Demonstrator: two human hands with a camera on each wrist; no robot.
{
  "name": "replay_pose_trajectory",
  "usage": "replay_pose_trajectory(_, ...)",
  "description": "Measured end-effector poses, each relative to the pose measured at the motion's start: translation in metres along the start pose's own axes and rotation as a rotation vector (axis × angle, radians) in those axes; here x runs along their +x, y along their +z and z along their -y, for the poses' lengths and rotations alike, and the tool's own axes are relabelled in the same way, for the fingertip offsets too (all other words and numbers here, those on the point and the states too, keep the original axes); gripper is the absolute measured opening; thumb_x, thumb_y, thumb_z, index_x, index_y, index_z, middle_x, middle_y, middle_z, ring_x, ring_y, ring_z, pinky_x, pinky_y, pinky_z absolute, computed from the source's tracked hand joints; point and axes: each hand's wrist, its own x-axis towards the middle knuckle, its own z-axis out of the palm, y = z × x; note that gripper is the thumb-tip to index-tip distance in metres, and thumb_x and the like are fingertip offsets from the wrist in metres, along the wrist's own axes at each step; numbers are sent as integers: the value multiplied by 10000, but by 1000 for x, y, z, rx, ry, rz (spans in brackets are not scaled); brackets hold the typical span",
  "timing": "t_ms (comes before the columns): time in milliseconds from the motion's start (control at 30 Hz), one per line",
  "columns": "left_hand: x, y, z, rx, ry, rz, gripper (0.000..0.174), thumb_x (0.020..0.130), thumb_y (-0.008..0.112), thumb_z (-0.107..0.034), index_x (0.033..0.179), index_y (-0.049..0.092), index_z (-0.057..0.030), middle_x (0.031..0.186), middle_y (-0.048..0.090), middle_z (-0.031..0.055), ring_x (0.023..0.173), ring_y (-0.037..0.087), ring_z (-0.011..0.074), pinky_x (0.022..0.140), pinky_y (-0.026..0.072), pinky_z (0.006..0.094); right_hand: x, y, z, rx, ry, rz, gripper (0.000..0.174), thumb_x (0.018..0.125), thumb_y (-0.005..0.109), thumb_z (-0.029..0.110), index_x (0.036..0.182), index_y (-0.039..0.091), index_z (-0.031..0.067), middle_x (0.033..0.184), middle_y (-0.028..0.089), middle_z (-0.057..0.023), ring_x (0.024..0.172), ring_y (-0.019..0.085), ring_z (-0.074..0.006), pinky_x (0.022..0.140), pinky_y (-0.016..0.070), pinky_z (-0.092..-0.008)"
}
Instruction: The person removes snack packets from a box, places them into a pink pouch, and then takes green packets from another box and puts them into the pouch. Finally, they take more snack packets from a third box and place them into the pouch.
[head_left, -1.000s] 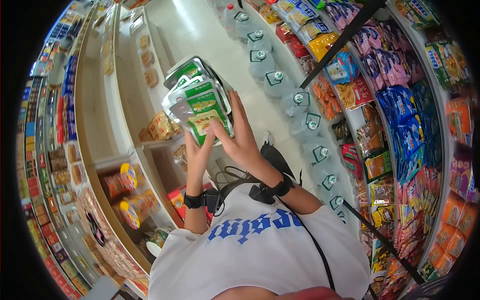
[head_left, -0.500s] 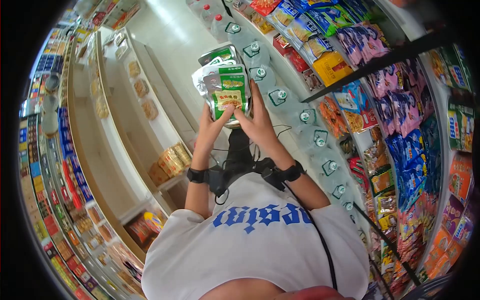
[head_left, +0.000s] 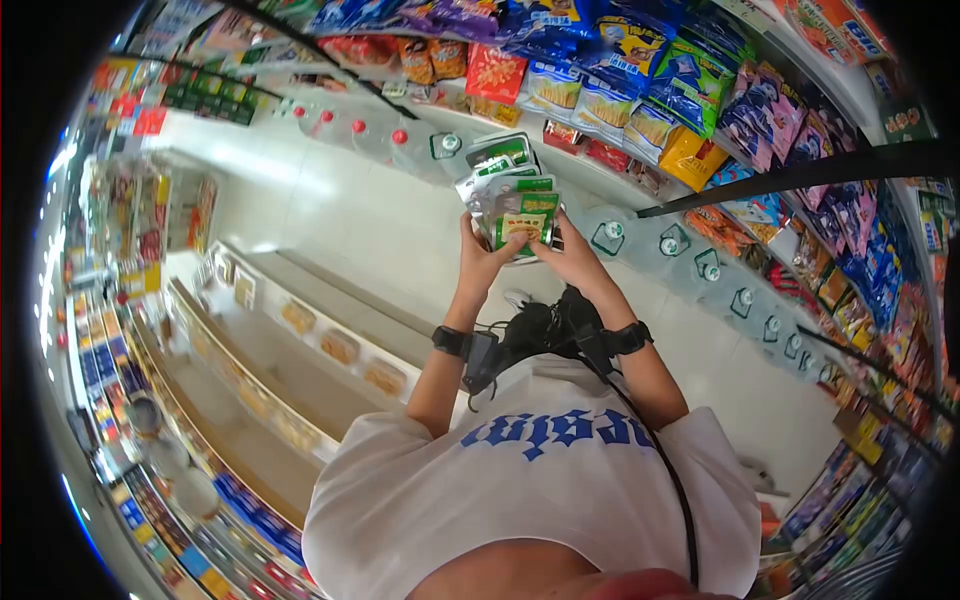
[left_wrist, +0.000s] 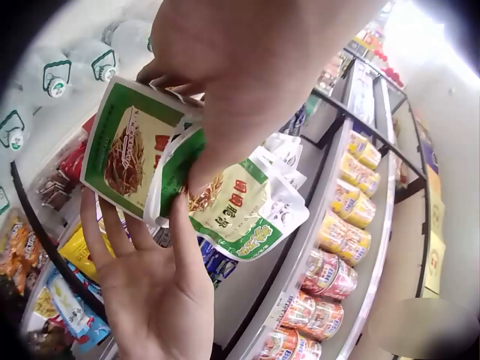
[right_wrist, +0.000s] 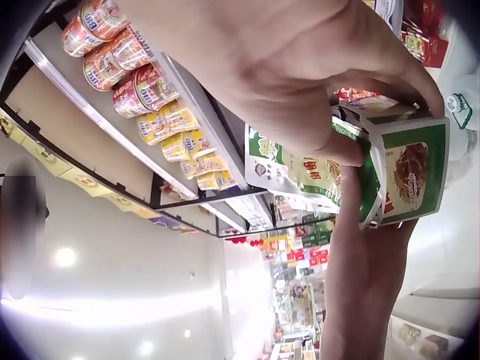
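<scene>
Out in front of the chest, both hands hold a stack of green-and-silver foil snack pouches (head_left: 525,215). My left hand (head_left: 480,258) grips the stack's left side and near edge, its thumb across the top pouch. On the other side my right hand (head_left: 578,262) grips it, the two thumbs close together on the top face. Food is pictured on the pouch fronts (left_wrist: 236,210). In the left wrist view, the right hand (left_wrist: 154,296) has its fingers under the pouches. Seen from the right wrist, the pouches (right_wrist: 411,172) are fanned unevenly.
Large clear water bottles (head_left: 670,240) with green handles line the floor along the right-hand shelves. Bagged snacks (head_left: 560,90) fill the racks there. On the left stands a low tiered shelf (head_left: 300,365) with a few packs on it. Cup noodles (left_wrist: 330,274) sit on another shelf.
The body and view have turned, bringing the bagged-snack rack across the top ahead. The pouches stay in both hands, now over the aisle floor close to the bottles.
</scene>
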Motion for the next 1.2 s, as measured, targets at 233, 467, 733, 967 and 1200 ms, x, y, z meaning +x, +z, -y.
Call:
replay_pose_trajectory(233, 115, -31, 11, 128, 38, 150, 798, 817, 872, -118, 1374, 325, 48, 1166, 681, 166, 980, 699, 190, 825, 581, 309, 79, 5, 0, 140, 24, -66, 813, 873, 747, 256, 1561, 359, 65, 1452, 546, -216, 1298, 570, -326, 1069, 442, -376)
replay_pose_trajectory(467, 180, -71, -4, 334, -188, 389, 524, 828, 866, -197, 1261, 645, 0, 1136, 720, 76, 995, 673, 141, 872, 542, 296, 149, 37, -18, 67, 150, -149, 837, 815, 759, 178, 1551, 371, 92, 1367, 606, -219, 1217, 623, -328, 1016, 486, -372)
replay_pose_trajectory(733, 270, -120, 53, 407, -151, 699, 490, 849, 854, -232, 1245, 665, -14, 1112, 732, 62, 981, 672, 120, 865, 542, 288, 196, 112, -74, 220, 153, -402, 770, 853, 714, 93, 1536, 362, 60, 1329, 597, -127, 1217, 560, -194, 1025, 460, -345)
replay_pose_trajectory(967, 333, -173, 126, 609, -136, 842, 574, 837, 850, -334, 1279, 662, -20, 1133, 733, 85, 1021, 673, 142, 908, 527, 290, 245, 173, -148, 358, 266, -451, 788, 907, 687, 119, 1578, 276, 79, 1365, 557, -116, 1204, 553, -207, 1025, 441, -360)
replay_pose_trajectory(1200, 400, -181, 212, 543, -53, 910, 671, 812, 858, -348, 1335, 604, -13, 1221, 692, 116, 1122, 642, 189, 984, 497, 320, 302, 190, -228, 473, 319, -531, 751, 946, 672, 164, 1577, 273, 81, 1350, 562, -130, 1188, 554, -218, 1016, 440, -344)
